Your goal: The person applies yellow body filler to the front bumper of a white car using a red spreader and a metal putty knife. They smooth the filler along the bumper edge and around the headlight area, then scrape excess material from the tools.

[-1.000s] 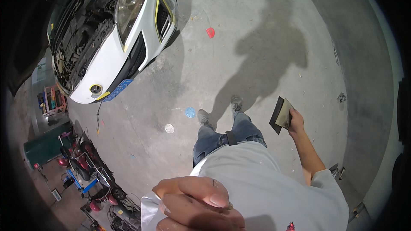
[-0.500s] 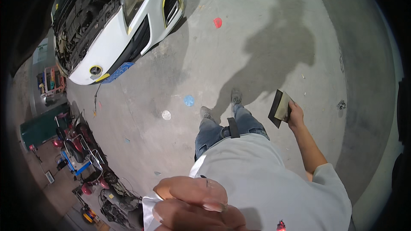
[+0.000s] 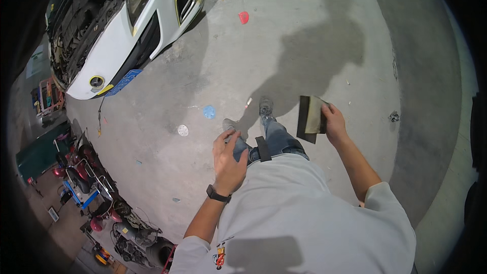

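Concrete floor (image 3: 314,30) spreads wide ahead of both hands, open room all round the feet. Right hand (image 3: 335,124) grips a flat dark pad with a tan face (image 3: 311,118), fingers closed over its right edge, held out at hip height. Left hand (image 3: 228,160) hangs open, fingers loosely spread, holding nothing, a black watch (image 3: 218,194) on the wrist. Beyond the left hand lie a blue disc (image 3: 209,111) and a white disc (image 3: 183,130) on the floor, well apart from it. Further left stands a white car (image 3: 109,56), bonnet up. A red scrap (image 3: 244,17) lies far ahead. Tools and machines (image 3: 101,198) crowd the floor's left edge.
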A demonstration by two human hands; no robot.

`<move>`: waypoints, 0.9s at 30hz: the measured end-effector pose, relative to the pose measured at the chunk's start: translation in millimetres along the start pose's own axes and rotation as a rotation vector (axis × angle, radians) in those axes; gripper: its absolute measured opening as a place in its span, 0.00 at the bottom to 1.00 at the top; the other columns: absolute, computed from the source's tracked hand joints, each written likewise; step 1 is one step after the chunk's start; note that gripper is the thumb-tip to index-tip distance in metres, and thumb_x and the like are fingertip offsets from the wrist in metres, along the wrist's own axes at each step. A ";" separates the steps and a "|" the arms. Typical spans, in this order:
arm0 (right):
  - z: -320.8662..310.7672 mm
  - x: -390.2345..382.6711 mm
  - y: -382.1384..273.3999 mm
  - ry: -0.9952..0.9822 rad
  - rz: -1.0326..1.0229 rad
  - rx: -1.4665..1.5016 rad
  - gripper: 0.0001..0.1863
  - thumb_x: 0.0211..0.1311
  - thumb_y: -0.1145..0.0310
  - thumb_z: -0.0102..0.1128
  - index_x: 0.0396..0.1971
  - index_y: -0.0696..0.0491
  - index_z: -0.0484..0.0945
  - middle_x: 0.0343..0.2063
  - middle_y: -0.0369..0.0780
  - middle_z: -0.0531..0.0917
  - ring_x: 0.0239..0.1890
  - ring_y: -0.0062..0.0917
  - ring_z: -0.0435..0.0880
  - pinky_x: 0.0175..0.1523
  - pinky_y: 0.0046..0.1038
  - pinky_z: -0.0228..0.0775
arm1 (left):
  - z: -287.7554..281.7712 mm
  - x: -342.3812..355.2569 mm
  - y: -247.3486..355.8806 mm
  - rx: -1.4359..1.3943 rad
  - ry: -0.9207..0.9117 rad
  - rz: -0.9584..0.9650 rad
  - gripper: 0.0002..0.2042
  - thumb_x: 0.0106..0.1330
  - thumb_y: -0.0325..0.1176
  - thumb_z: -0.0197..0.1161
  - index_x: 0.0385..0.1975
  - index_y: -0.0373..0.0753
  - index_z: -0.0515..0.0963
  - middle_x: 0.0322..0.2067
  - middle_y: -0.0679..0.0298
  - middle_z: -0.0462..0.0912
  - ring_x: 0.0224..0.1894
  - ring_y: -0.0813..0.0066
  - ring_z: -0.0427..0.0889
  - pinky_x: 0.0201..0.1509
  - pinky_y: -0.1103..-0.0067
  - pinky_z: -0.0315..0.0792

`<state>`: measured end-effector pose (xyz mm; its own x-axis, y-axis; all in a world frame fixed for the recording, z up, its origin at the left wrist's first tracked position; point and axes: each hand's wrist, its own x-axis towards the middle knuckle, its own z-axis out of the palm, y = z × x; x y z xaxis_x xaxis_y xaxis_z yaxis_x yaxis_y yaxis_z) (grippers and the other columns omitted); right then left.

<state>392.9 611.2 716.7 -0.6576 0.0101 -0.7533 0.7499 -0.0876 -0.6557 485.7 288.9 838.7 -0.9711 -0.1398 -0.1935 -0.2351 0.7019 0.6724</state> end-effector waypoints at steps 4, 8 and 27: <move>31.0 -26.4 -17.3 -0.255 0.008 0.066 0.17 0.79 0.60 0.53 0.54 0.58 0.77 0.43 0.34 0.85 0.43 0.16 0.82 0.52 0.24 0.75 | 37.5 4.8 15.4 -0.631 -0.220 -0.315 0.21 0.70 0.30 0.64 0.60 0.29 0.75 0.46 0.53 0.81 0.49 0.65 0.82 0.59 0.76 0.73; 43.7 -50.8 -31.9 -0.412 0.024 0.226 0.15 0.80 0.63 0.51 0.54 0.57 0.76 0.43 0.35 0.84 0.43 0.18 0.82 0.52 0.25 0.76 | 58.1 25.8 45.0 -0.694 -0.324 -0.275 0.12 0.76 0.36 0.60 0.38 0.30 0.77 0.24 0.58 0.75 0.28 0.79 0.72 0.35 0.78 0.70; -1.8 -64.5 -43.4 0.024 -0.038 0.387 0.24 0.82 0.52 0.43 0.54 0.58 0.76 0.40 0.39 0.84 0.41 0.24 0.83 0.53 0.27 0.75 | 91.8 54.9 74.3 -0.919 -0.451 -0.168 0.12 0.80 0.37 0.55 0.45 0.33 0.78 0.28 0.66 0.82 0.30 0.83 0.75 0.35 0.80 0.71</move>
<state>402.8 616.1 793.6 -0.6790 0.0438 -0.7328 0.6389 -0.4562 -0.6194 418.8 397.5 812.5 -0.8615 0.2206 -0.4574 -0.4911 -0.1326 0.8610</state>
